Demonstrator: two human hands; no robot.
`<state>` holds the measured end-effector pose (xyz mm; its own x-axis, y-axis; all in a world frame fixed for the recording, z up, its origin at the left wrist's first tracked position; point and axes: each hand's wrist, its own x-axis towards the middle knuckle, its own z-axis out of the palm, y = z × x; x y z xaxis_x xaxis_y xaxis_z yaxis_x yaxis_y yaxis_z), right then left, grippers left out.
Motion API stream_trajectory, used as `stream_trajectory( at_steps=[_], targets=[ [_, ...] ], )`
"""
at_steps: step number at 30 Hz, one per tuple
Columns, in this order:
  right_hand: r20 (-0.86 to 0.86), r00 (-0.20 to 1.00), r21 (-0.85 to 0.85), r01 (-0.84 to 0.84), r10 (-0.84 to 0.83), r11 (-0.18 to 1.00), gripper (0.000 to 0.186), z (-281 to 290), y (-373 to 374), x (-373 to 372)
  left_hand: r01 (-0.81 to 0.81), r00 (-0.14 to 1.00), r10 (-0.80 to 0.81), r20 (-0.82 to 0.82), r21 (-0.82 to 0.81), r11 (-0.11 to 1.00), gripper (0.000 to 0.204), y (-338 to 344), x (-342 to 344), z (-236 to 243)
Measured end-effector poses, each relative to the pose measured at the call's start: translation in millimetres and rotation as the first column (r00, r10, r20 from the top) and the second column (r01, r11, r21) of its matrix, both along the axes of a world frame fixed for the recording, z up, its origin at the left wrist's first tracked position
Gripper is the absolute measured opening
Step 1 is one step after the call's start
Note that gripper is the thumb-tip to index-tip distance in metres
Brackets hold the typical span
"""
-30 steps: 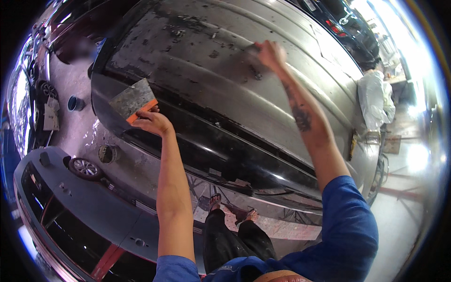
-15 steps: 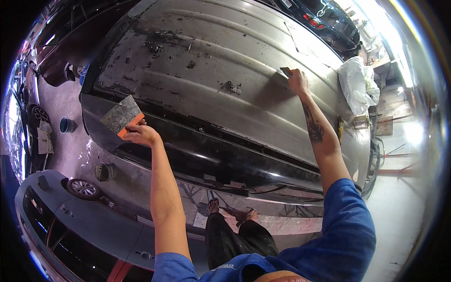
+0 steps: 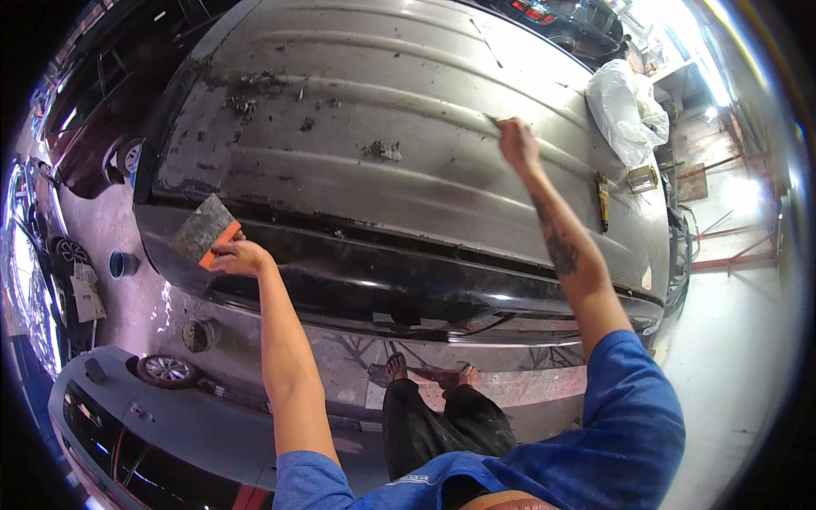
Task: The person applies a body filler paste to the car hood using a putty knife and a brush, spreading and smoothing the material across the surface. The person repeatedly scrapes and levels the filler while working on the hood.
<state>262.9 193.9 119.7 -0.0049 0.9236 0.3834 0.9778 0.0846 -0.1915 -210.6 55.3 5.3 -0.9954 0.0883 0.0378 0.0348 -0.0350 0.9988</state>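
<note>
Apparently partway — roof [image 3: 442,170] showed mostly smooth grey; dark flakes [image 3: 384,150] remained. Left hand [image 3: 240,257] gripped a plate [image 3: 201,228] by its orange edge, beside the roof — right hand [image 3: 520,146] pinched a blade [image 3: 492,120] over it.

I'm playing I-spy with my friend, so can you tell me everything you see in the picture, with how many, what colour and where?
Vehicle roof: one, bare grey metal with dark patches, middle
Flat spreader: one, grey with orange edge, left hand
Small blade: one, dark, right hand
Plastic bag: one, white, roof's right end
Small container: one, yellowish, below the bag
Slim tool: one, yellow and black, on the roof, right
Buckets: two, dark bluish and dirty grey, floor, left
Other cars: grey lower left, dark red upper left, dark top right; more blurred at the left rim
Trousers: one pair, black, bottom
Feet: two, bottom middle
Sleeves: two, blue, bottom
Hands: two, left and right, over the vehicle
</note>
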Motion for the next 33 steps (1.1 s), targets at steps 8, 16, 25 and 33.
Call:
stream_trajectory(
  at_steps=[8,16,25,33],
  targets=[
    [0.089,0.994,-0.31,0.086,-0.061,0.947,0.024,-25.4,1.4,-73.6,0.027,0.999,-0.024,-0.04,0.094,0.995,0.023,3.1,-5.7,-14.3],
    [-0.14,0.964,-0.256,-0.254,0.224,0.933,0.028,-5.7,-42.4,-154.1,0.044,0.999,-0.043,-0.026,0.051,0.998,0.021,1.4,-6.6,-11.9],
    [0.074,0.861,-0.136,-0.491,0.503,0.861,0.026,-26.8,-114.9,-48.2,0.005,0.996,-0.007,-0.084,-0.021,1.0,0.027,-1.1,-3.7,-9.0],
    [0.143,0.707,-0.181,-0.669,0.693,0.721,0.028,-48.0,-14.1,-167.8,0.013,0.999,-0.012,-0.035,0.016,1.0,0.026,0.4,-5.2,-8.5]
  ],
)
